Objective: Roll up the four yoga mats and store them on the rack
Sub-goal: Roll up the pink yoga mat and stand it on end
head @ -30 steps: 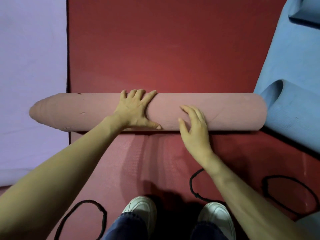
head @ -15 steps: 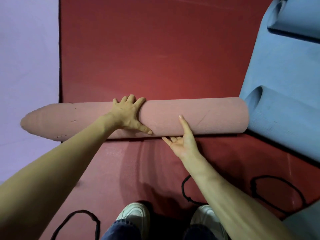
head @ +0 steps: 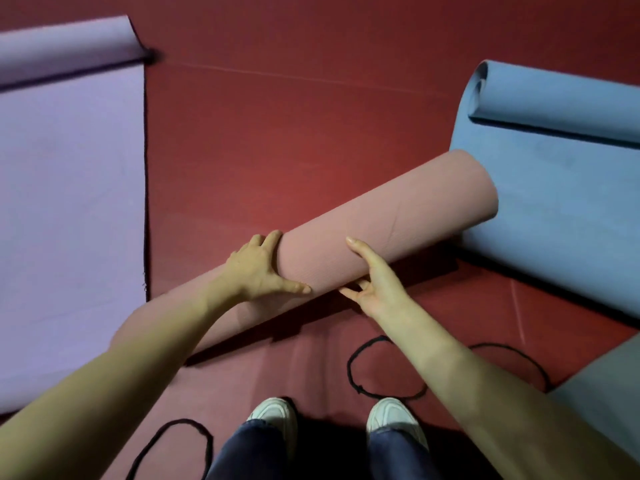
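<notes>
- I see the pink rolled mat (head: pixel 381 233) as a thick, matte tube with a fine woven grain and a faint crease line near its right half; it lies slanted, far end up to the right, near end running under my left forearm.
- My left hand (head: pixel 258 271) wraps the tube from the left: fingers curled over the top, thumb pressed along the near side, so it grips the roll.
- My right hand (head: pixel 375 278) cups the same roll from below and in front, thumb laid up its face, the other fingers tucked at the underside; the grasp is loose, not clenched.
- The tube's far end overlaps the edge of the blue mat (head: pixel 554 216), which lies flat with its far end curled into a small loose roll.
- The purple mat (head: pixel 69 209) lies flat at left, smooth, its far end rolled too; its straight dark edge runs close to my left arm.
- The red floor (head: pixel 277 133) between purple and blue is a wide open lane ahead of the roll.
- Thin black cord loops (head: pixel 384 367) lie on the floor near my white shoes (head: pixel 273 415), one by each foot and a third at right.
- A grey mat corner (head: pixel 602 403) shows at lower right.
</notes>
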Demonstrator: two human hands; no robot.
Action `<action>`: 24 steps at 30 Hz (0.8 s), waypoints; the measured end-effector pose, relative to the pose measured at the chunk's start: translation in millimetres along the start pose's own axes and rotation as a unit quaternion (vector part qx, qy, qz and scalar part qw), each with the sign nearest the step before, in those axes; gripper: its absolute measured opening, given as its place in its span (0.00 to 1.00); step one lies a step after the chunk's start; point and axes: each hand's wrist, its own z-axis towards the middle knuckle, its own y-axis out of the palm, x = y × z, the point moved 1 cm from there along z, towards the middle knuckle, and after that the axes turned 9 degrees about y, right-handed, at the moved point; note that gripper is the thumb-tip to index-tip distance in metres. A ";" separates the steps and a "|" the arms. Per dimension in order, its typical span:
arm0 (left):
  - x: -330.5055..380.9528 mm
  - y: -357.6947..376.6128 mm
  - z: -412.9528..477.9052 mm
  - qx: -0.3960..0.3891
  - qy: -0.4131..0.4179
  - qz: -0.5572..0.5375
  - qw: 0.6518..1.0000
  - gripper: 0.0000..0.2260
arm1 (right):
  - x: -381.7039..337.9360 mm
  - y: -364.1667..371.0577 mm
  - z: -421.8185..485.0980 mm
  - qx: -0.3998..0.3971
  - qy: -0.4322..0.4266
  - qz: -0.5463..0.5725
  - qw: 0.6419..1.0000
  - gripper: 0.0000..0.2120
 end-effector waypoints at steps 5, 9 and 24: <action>50.4 -26.0 -4.2 0.058 0.044 -0.053 0.996 0.52 | -49.1 0.8 -59.3 0.022 -0.092 -0.039 0.995 0.31; 104.9 -35.9 -2.0 0.102 0.086 -0.109 0.985 0.43 | -90.5 -13.8 -107.0 0.034 -0.162 -0.073 0.984 0.30; 278.6 -67.8 -5.8 0.098 0.214 -0.296 0.926 0.42 | -186.5 -63.7 -233.5 0.161 -0.424 -0.253 0.855 0.52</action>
